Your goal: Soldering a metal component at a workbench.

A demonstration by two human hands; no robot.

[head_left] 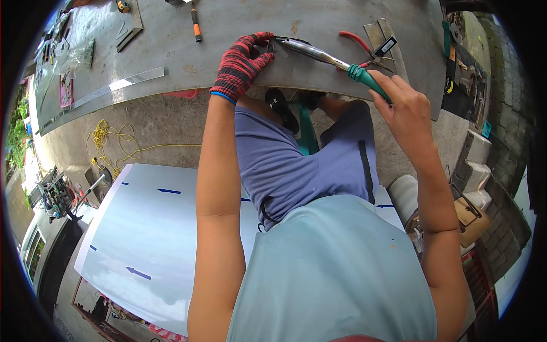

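Observation:
My left hand (242, 64), in a red and black striped knit glove, is closed at the near edge of the metal worktable (239, 20). Its thumb and fingers pinch a small dark metal piece (270, 47), whose full shape is hard to make out. My bare right hand (401, 105) wraps round the green grip of a hand tool (319, 55) with a shiny steel shaft. The shaft slants leftward over the table, and its far end meets the dark piece at my gloved fingertips. Whether that end has a head is unclear.
Right of the tool lie red-handled pliers (358, 43) and a metal square (393, 48). An orange and black screwdriver (196, 27) is beyond my left hand. A long metal strip (122, 84) lies at the left. Yellow cord (105, 137) coils on the floor, near a large pale sheet (154, 222).

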